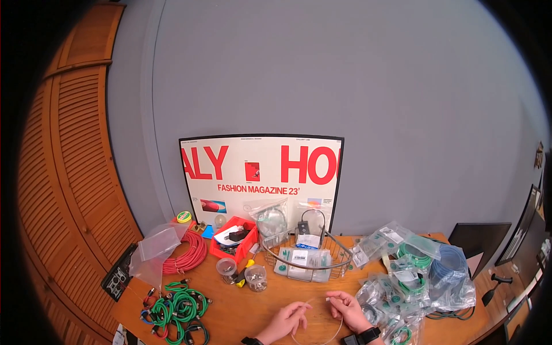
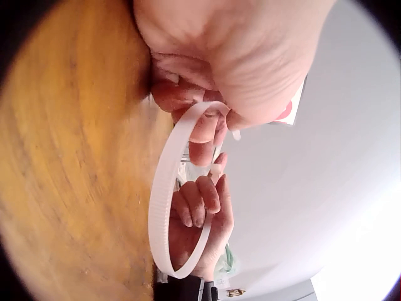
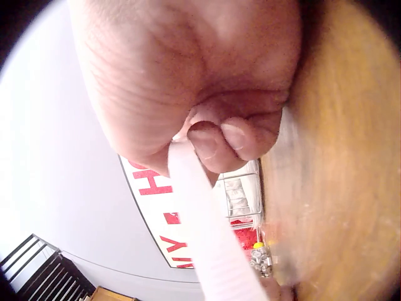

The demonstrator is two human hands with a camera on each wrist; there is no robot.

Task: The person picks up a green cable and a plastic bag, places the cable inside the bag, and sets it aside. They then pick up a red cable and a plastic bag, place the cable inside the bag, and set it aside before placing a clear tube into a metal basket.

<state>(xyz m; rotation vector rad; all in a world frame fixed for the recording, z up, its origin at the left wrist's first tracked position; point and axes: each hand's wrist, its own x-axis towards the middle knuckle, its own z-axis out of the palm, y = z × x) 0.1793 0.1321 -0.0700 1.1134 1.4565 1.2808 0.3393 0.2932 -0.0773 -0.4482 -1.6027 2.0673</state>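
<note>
A white cable tie [image 2: 161, 207] with a ridged strap is bent into a loop between both hands, low over the tabletop. My left hand [image 1: 286, 321] pinches one end; in the left wrist view a short tip pokes out past the thumb. Facing it, my right hand [image 1: 348, 310] pinches the tie's other end between thumb and forefinger, the remaining fingers curled in. In the right wrist view the strap of the cable tie [image 3: 213, 232] runs from those fingertips toward the camera. The fingers partly hide both ends.
Bundled green cables [image 1: 187, 307] lie left, a red cable coil [image 1: 187, 256] behind them. Clear jars [image 1: 256, 279], a red bin [image 1: 234, 230] and a wire basket [image 1: 313, 280] stand ahead. Bagged cables [image 1: 397, 293] crowd the right side. A framed poster [image 1: 259, 167] leans against the wall.
</note>
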